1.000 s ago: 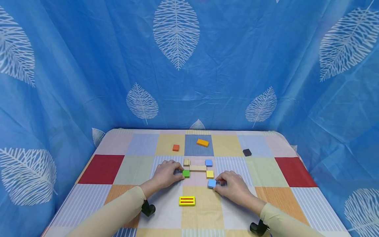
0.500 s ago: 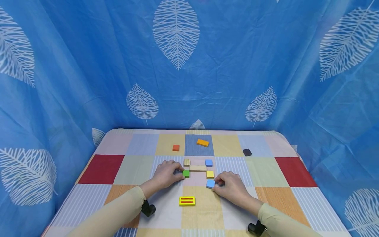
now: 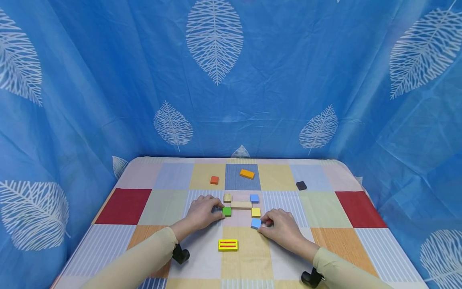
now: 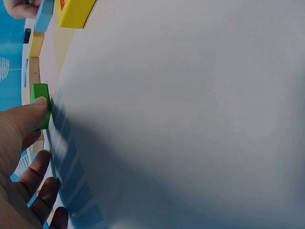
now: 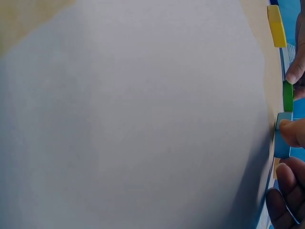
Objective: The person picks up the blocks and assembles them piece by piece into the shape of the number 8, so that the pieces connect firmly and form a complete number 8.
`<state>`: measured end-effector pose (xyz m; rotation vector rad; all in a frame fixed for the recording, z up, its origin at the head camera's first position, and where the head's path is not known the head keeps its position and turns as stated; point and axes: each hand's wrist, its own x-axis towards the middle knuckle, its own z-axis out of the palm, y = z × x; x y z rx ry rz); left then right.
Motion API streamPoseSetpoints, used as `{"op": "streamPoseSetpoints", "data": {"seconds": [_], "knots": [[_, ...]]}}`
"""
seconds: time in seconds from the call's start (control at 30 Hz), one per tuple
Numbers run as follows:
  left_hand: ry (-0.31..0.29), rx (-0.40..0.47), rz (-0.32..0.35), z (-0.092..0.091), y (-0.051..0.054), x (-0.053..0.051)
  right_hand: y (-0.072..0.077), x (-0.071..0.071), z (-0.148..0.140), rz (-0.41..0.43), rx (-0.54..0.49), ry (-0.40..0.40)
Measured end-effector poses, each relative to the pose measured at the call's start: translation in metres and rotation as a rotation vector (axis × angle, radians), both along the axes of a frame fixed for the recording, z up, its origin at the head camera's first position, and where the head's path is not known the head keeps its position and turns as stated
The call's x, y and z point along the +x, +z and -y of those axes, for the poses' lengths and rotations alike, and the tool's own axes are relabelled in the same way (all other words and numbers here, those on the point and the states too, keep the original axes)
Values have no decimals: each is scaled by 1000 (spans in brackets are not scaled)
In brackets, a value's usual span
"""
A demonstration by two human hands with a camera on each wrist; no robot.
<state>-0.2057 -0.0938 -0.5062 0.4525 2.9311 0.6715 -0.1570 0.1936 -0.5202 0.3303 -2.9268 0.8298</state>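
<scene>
My left hand pinches the green block between thumb and forefinger; in the left wrist view the thumb lies on the green block. With thumb and forefinger my right hand grips a light blue block, which lies just below the yellow block. A plain wooden strip runs between the green and yellow blocks at their upper ends. Above it stand a striped wooden block on the left and another blue block on the right.
Nearer the body lies a yellow block with red stripes. Farther back are a red-orange block, an orange block and a black block. Blue curtains surround the patchwork-covered table.
My right hand has shifted the light blue block slightly left, so it sits more squarely below the yellow one. The left hand and the green block have stayed put.
</scene>
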Motion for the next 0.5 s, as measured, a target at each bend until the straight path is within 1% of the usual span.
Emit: {"op": "streamPoseSetpoints", "data": {"seconds": [0.5], "knots": [[0,6,11,0,1,0,-1,-2,2,10,5,-14]]}}
